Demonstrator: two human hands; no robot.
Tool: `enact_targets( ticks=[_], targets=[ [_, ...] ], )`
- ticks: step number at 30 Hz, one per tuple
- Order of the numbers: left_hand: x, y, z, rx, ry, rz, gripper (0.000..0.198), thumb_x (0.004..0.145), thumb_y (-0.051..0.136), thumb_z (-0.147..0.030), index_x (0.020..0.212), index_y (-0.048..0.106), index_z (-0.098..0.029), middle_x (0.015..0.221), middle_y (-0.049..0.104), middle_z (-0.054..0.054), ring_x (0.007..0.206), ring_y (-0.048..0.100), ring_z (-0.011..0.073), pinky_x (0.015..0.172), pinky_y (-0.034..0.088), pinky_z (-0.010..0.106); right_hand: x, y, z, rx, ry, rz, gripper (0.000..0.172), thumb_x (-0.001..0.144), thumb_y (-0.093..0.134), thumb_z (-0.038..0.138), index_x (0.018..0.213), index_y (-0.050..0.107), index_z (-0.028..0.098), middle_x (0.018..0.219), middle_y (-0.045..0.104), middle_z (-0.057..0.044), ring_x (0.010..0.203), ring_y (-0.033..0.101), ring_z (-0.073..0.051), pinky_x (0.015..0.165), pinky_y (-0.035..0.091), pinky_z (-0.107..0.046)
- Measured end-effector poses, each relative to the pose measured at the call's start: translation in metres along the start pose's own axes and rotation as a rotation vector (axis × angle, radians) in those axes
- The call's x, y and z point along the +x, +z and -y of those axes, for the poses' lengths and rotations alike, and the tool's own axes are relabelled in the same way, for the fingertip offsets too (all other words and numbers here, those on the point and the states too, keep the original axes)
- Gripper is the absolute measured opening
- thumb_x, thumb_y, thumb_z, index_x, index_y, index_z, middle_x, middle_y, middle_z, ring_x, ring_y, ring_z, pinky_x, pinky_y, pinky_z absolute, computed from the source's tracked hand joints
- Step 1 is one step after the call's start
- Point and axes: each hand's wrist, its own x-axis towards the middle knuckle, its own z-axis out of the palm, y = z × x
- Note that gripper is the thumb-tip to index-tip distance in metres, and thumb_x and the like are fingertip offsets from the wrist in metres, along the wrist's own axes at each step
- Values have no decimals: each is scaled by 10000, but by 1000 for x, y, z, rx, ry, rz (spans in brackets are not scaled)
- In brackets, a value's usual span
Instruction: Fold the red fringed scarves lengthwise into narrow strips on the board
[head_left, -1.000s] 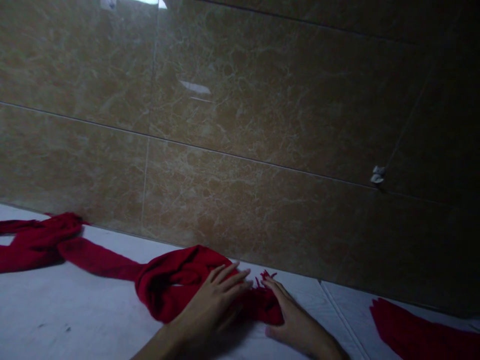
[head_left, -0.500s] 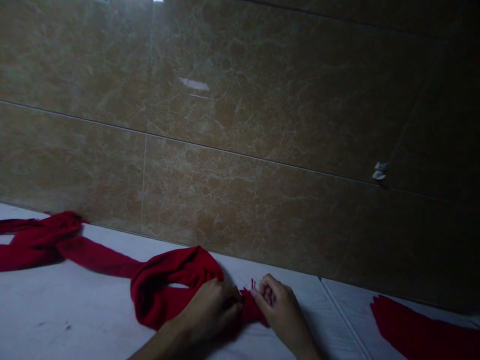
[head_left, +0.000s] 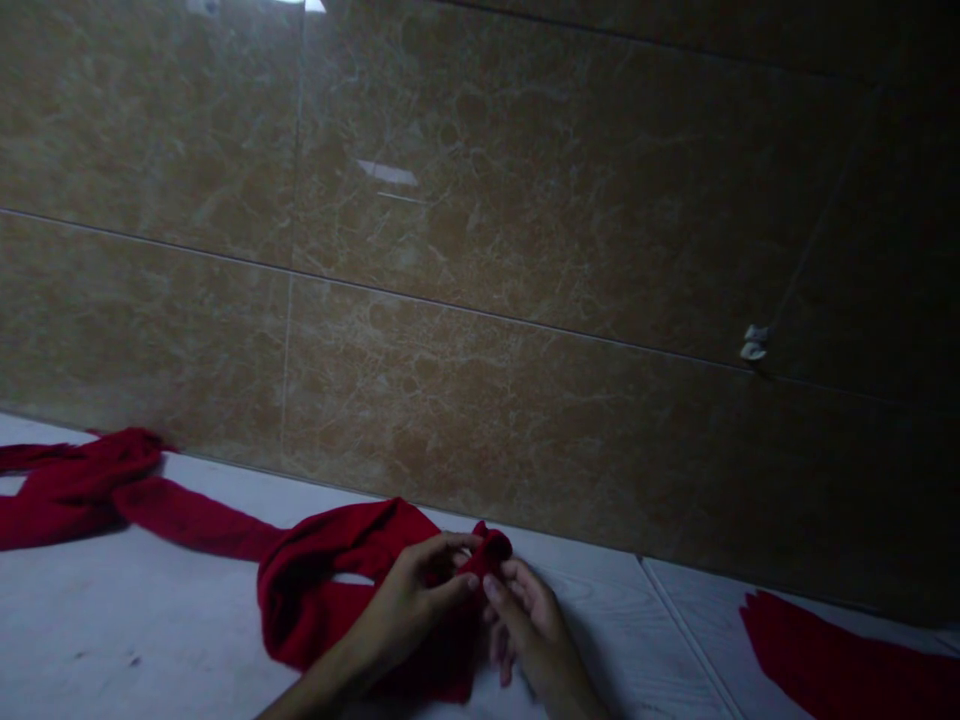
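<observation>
My left hand (head_left: pixel 409 600) and right hand (head_left: pixel 529 625) pinch the bunched end (head_left: pixel 489 550) of the red knit scarf (head_left: pixel 311 600) between their fingers; its loop lies against my left hand on white tile (head_left: pixel 622 640).

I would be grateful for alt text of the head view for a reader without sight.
The left hand and right hand bunch a red scarf on a white tiled surface, below brown marble-patterned wall tiles.

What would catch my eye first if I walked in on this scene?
The bright red scarf stands out first, looped across a pale tiled surface below a brown marble-look wall. At bottom centre, the left hand and right hand meet at its bunched end. Another red cloth lies at lower right.
</observation>
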Motion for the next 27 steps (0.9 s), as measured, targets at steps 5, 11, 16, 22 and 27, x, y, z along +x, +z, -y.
enact_targets(
  ticks=[5,11,16,22,27],
  targets=[
    [3,2,13,-140,-111,41,508,684,863,-581,893,716,-142,777,724,38,692,627,162,677,443,260,-2,0,4,-2,-42,-82,897,553,678,972,909,580,154,597,542,32,414,462,-84,310,312,-148],
    [4,0,23,-56,-119,-4,555,719,784,-675,820,700,-136,758,679,32,699,570,153,681,421,261,-6,4,7,-28,-52,-118,891,534,690,969,842,634,135,600,585,-9,422,517,-109,338,347,-168],
    [0,-2,24,95,81,-149,375,872,679,-543,1026,622,-206,841,648,7,754,573,159,697,441,254,-4,4,6,-32,-45,-146,901,478,683,992,733,641,129,573,597,-46,442,580,-162,356,371,-194],
    [-7,4,4,437,153,-96,225,914,566,-380,901,701,-200,905,676,59,858,632,208,788,475,298,-7,2,6,-31,-114,-231,850,543,699,955,759,692,133,600,595,-34,498,550,-144,394,392,-199],
    [-6,5,0,472,137,-100,197,862,634,-355,753,671,-195,850,664,52,803,629,194,719,466,268,-8,5,7,-5,-146,-221,812,584,711,926,777,686,138,624,618,-39,491,540,-137,420,417,-217]
  ],
)
